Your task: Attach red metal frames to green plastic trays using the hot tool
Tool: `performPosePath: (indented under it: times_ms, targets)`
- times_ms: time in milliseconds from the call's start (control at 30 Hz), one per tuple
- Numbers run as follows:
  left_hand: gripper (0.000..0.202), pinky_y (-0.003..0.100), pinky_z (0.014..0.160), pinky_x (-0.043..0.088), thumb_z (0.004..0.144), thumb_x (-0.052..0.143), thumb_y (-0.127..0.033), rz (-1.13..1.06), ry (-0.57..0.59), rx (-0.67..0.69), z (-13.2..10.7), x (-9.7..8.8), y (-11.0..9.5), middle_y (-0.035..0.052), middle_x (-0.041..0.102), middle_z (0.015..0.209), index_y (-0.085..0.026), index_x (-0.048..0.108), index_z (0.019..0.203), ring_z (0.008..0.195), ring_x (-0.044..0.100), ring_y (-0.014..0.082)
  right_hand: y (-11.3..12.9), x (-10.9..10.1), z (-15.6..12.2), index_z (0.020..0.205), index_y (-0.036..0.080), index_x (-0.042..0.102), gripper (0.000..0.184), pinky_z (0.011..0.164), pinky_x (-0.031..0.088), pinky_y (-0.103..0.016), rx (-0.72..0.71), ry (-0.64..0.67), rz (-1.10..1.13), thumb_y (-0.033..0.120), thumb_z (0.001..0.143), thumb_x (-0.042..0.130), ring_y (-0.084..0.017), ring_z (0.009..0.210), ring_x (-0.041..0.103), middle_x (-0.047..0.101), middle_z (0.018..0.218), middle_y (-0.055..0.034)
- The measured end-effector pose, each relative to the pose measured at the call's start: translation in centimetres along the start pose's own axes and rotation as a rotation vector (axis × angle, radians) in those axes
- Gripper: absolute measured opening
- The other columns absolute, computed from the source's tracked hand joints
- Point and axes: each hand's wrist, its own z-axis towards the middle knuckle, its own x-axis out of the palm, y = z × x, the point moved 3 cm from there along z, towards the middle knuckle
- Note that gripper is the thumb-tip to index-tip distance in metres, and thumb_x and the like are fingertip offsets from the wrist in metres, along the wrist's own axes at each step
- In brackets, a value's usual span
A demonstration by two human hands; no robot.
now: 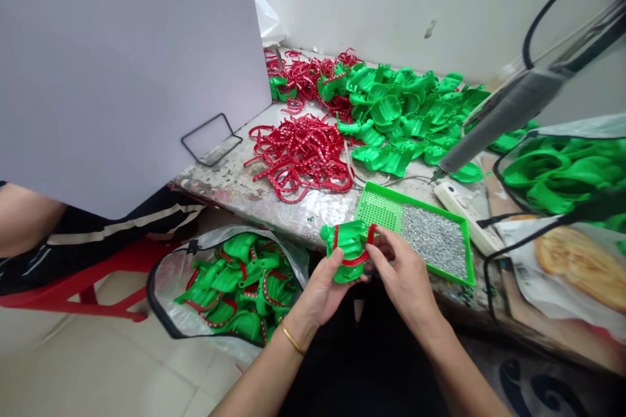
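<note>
My left hand [323, 290] is closed around a curved green plastic piece [351, 240], thumb on its near side. A red plastic strip [359, 259] runs across that green piece and bends up at its right end. There my right hand [400, 270] pinches the strip's raised end between thumb and fingers. Just beyond my right hand lies a green tray [379, 205] with a perforated left part and a heap of small silvery metal pieces [433, 241], too small to name, on the right.
Red strips [306, 153] and green pieces [391, 101] are heaped on the table. An open bag [163, 293] of assembled pieces stands lower left. A power screwdriver [499, 120] hangs at right above a power strip [464, 212]. A grey panel [127, 65] blocks the left, beside a seated person's leg [122, 225].
</note>
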Motion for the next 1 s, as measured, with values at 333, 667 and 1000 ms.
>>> performPosePath:
  times_ms: [333,667,1000]
  targets:
    - [0.066,0.038,0.083,0.048,0.069,0.064,-0.061,0.199,0.115,0.1,-0.6,1.3,0.3,0.0172,0.065,0.108,-0.01,0.065,0.11,0.094,0.061,0.0265,-0.6,-1.9,-0.4,0.098,0.02,0.065,0.026,0.074,0.05,-0.031,0.123,-0.01,0.083,0.04,0.083,0.057,-0.02,0.081,0.066,0.07,0.093,-0.0053]
    - [0.081,0.039,0.089,0.047,0.063,0.068,-0.062,0.202,0.123,0.105,-1.1,1.5,0.7,0.0142,0.063,0.114,-0.017,0.053,0.128,0.103,0.059,0.0279,-0.7,-1.4,-1.6,0.091,0.022,0.066,0.021,0.069,0.052,-0.03,0.202,0.089,0.165,0.038,0.082,0.058,-0.02,0.078,0.067,0.071,0.088,-0.0028]
    - [0.084,0.04,0.088,0.048,0.063,0.065,-0.066,0.241,0.128,0.153,-1.3,1.6,1.2,0.0148,0.064,0.11,-0.015,0.051,0.129,0.1,0.06,0.0275,-1.5,-1.0,-2.3,0.088,0.019,0.066,0.026,0.062,0.052,-0.028,0.304,0.076,0.165,0.043,0.078,0.062,-0.018,0.064,0.066,0.071,0.078,-0.0032]
